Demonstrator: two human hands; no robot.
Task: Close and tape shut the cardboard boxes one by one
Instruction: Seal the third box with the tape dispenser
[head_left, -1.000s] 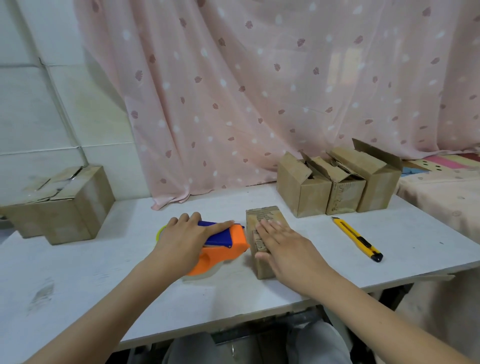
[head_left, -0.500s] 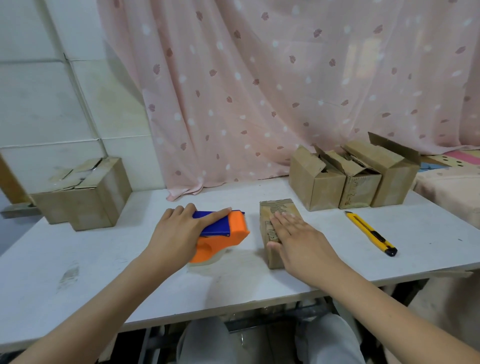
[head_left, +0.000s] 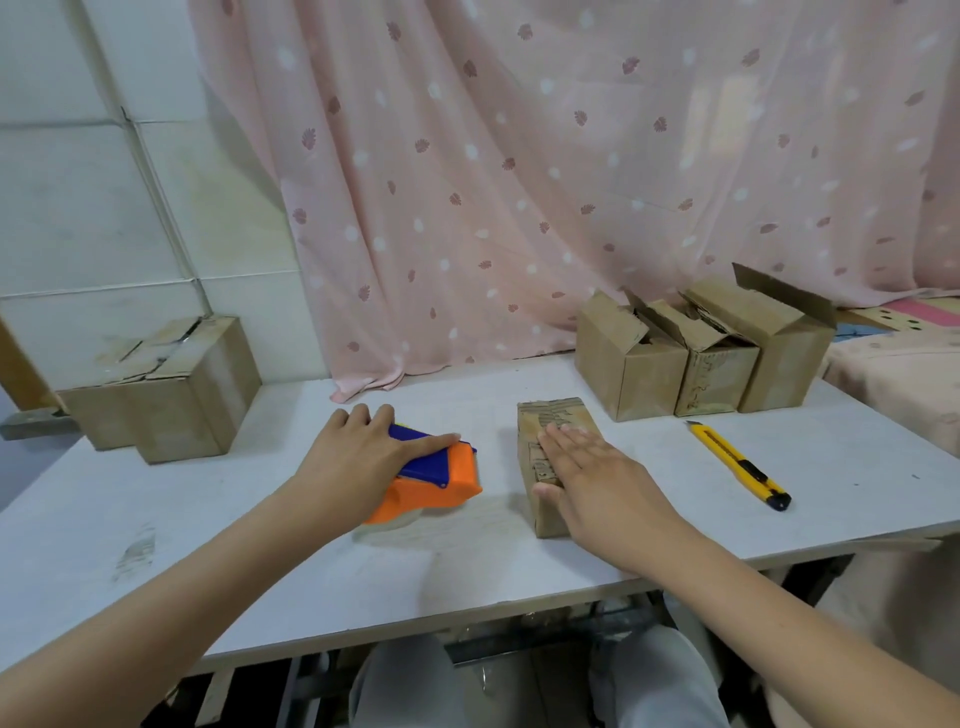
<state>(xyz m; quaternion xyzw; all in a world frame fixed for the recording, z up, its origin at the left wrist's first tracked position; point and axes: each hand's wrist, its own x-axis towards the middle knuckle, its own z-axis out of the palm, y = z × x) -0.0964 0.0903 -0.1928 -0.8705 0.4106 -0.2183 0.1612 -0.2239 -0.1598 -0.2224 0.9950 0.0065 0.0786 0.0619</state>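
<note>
My left hand (head_left: 358, 462) lies over the orange and blue tape dispenser (head_left: 441, 478), which sits on the white table (head_left: 311, 577) left of centre; the fingers curl around its far side and the thumb stretches along the blue top, so I am holding it. My right hand (head_left: 597, 478) rests flat on the small cardboard box (head_left: 540, 431) just right of the dispenser, fingers straight and close together pointing far and left, pressing on its closed top and gripping nothing. That box stands near the middle of the table, a narrow gap apart from the dispenser, with dark printing on its top and left edge.

Farther back on the right I see three open boxes (head_left: 706, 364) standing in a row, touching side by side, their flaps up. A yellow utility knife (head_left: 737, 462) lies on the table between that row and the near right edge, its dark end pointing toward me. At the far left, against the tiled wall (head_left: 104, 208), sit two closed boxes (head_left: 166, 389) pressed together, their tops worn. A pink patterned curtain (head_left: 519, 182) hangs behind the table, its hem touching the far edge. Below the near edge I see my knees in pale trousers (head_left: 415, 686)
</note>
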